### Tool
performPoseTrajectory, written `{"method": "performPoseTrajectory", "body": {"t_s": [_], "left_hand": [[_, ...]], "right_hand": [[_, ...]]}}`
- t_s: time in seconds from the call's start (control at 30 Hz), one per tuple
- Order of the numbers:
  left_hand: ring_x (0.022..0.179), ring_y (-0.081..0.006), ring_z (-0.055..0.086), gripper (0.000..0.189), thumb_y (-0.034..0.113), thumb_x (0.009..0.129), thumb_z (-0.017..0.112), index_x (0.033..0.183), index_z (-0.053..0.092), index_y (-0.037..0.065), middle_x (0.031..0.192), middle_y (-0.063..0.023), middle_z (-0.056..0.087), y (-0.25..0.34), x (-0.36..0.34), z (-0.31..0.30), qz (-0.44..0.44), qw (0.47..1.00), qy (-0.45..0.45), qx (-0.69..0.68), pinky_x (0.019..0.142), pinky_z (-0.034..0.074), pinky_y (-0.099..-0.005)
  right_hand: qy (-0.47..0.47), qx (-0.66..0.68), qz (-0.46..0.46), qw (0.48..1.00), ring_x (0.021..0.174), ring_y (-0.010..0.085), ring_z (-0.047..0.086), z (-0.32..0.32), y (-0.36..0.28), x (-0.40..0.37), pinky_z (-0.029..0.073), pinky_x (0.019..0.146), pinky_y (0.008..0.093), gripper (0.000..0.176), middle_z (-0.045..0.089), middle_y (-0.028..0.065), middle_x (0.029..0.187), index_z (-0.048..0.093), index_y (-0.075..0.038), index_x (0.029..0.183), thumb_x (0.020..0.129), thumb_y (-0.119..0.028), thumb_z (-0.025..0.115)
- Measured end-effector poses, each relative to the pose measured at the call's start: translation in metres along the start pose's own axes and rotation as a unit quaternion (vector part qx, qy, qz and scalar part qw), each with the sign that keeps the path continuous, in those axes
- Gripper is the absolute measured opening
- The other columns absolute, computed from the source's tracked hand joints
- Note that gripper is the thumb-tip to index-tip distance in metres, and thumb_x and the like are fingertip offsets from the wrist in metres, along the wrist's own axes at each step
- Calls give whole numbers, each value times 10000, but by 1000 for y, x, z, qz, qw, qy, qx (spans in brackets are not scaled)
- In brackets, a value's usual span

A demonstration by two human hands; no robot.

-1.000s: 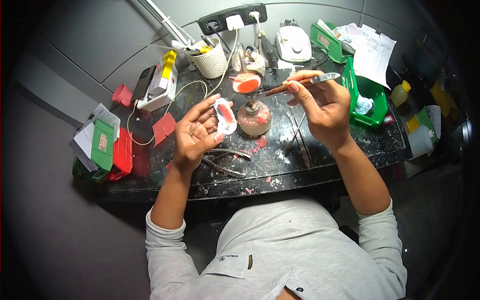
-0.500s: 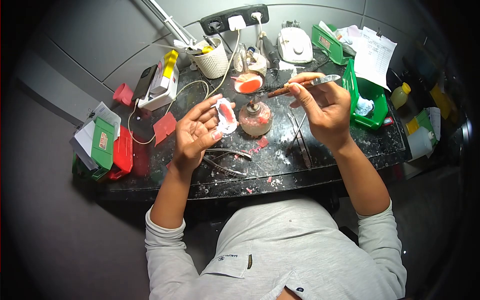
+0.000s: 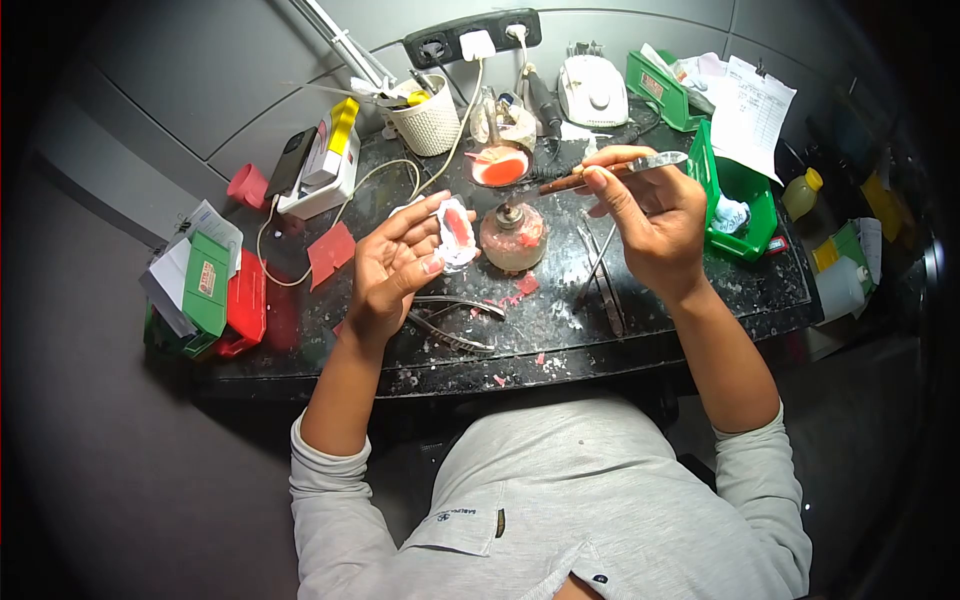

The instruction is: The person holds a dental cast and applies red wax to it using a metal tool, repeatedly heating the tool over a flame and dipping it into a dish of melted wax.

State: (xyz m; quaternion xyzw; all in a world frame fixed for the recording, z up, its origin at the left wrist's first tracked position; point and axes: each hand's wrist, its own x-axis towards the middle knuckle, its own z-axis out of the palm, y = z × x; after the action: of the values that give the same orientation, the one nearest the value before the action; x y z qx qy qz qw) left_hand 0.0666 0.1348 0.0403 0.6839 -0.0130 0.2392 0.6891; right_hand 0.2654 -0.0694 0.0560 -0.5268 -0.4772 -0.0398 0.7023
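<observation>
My left hand [image 3: 395, 260] holds a white dental cast [image 3: 457, 235] with a pink-red layer on it, between thumb and fingers. In my right hand [image 3: 655, 215] is a wax knife [image 3: 630, 168] with a brown handle, pinched by thumb and fingers, one end pointing left over the burner. The round glass burner [image 3: 514, 238] stands between my hands, just right of the cast. Behind it is a dish of red wax [image 3: 499, 168]. Whether a flame touches the tool is too small to tell.
Pliers [image 3: 450, 325] and tweezers [image 3: 605, 285] lie on the black table [image 3: 400, 380]. A pink wax sheet [image 3: 331, 253] is at left, near a red bin [image 3: 247, 305]. A green bin [image 3: 740, 200] stands at right. A woven cup [image 3: 425, 118] and a white device [image 3: 593, 90] stand behind.
The cast has turned slightly in my left hand. My right hand and its tool have shifted very slightly right, along with a small shift of the whole view.
</observation>
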Motion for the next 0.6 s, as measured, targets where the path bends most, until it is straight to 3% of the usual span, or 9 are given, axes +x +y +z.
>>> {"method": "performPoseTrajectory", "body": {"t_s": [0.33,0.4,0.6], "left_hand": [[1257,-367,620,806,220,816,686,1455,394,-175,1326,-354,580,-2,0,-2,-4,1000,-12,-1,1018,551,-482],[1242,-357,629,812,220,815,692,1458,391,-174,1323,-353,583,-1,0,-2,-9,1000,-14,-3,1017,550,-477],[1264,-363,616,821,206,803,698,1464,388,-169,1325,-349,582,0,-1,3,-21,1000,-15,1,1041,538,-479]], "right_hand": [[-13,43,41,998,807,122,732,-1,-3,-1,591,651,236,118,748,80,916,713,28,1056,976,-56,692],[-60,132,60,988,829,122,725,-2,-4,-1,578,638,231,141,746,78,950,705,19,1083,990,-85,687],[-134,176,103,970,868,115,710,5,-8,-6,571,662,230,148,748,83,981,695,10,1108,997,-87,677]]}}
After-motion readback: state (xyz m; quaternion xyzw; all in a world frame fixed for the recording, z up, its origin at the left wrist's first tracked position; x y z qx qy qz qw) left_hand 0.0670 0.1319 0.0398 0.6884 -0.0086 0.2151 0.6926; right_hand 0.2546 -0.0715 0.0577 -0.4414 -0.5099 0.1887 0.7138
